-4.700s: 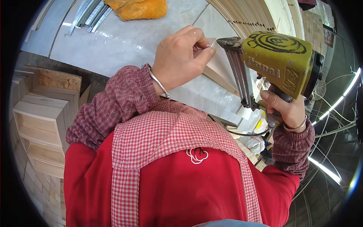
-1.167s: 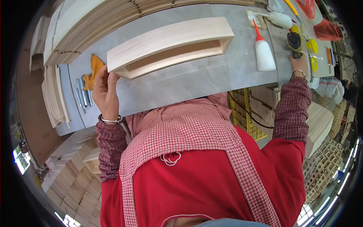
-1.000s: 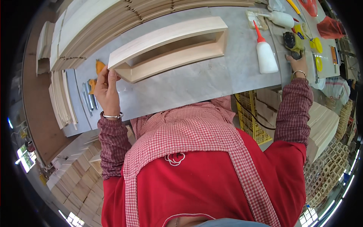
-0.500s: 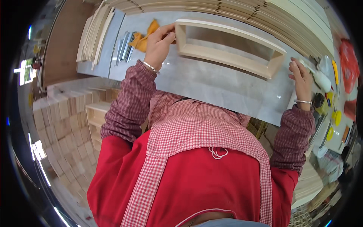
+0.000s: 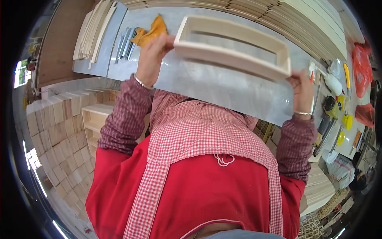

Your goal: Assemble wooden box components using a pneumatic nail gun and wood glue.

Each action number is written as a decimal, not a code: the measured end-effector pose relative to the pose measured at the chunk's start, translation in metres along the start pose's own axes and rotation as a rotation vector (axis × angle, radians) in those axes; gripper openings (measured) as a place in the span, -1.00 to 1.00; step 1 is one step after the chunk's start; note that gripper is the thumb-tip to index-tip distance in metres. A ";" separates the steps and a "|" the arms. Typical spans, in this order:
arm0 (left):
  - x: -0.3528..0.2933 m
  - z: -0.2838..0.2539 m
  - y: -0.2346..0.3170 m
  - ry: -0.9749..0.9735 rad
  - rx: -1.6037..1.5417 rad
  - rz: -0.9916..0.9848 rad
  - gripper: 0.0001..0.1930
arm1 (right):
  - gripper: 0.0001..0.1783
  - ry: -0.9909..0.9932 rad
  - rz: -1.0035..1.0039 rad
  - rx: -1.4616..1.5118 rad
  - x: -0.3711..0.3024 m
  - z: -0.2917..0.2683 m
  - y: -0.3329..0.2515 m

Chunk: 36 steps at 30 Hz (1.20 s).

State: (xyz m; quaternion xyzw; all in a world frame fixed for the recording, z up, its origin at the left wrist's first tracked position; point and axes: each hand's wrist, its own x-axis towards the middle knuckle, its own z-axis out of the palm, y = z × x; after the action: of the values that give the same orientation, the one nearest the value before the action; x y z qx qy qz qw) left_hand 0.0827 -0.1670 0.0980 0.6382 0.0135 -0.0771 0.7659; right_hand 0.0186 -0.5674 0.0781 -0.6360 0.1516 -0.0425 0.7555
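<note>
A long, pale wooden rectangular frame (image 5: pixel 230 59) is tilted above the grey tabletop (image 5: pixel 207 81), slightly blurred, its open middle showing the surface beyond. My left hand (image 5: pixel 152 57) grips its left end, the fingers partly hidden. At its lower right corner, my right hand (image 5: pixel 301 88) holds the other end with fingers bent. An orange cloth (image 5: pixel 153 31) lies just beyond my left hand, beside several thin metallic strips (image 5: pixel 126 43).
Stacked wooden boards (image 5: pixel 274 18) line the far edge. More strips of wood (image 5: pixel 93 34) lie at the left, above piled wooden blocks (image 5: pixel 61 131). On the right sit a white bottle (image 5: pixel 333 84), a red plastic bag (image 5: pixel 361 69) and yellow-handled tools (image 5: pixel 347 121).
The frame has been lifted and tipped, so more of its near wall shows. My right hand, apart from it before, has moved left onto its right end. My left hand keeps hold.
</note>
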 end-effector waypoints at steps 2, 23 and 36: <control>-0.010 -0.003 -0.016 0.020 -0.006 -0.039 -0.78 | -0.57 0.013 0.015 -0.005 -0.015 0.005 0.011; 0.003 -0.018 -0.047 -0.025 0.065 -0.045 -0.93 | -0.68 0.221 -0.036 -0.363 -0.061 -0.002 0.016; 0.007 -0.027 -0.059 0.001 0.111 -0.045 -0.83 | -0.37 0.754 -0.145 -0.879 -0.085 -0.075 0.044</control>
State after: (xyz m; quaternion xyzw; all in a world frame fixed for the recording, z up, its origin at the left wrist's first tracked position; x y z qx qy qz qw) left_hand 0.0839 -0.1517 0.0350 0.6791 0.0239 -0.0945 0.7275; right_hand -0.0891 -0.6083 0.0394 -0.8396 0.3694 -0.2506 0.3097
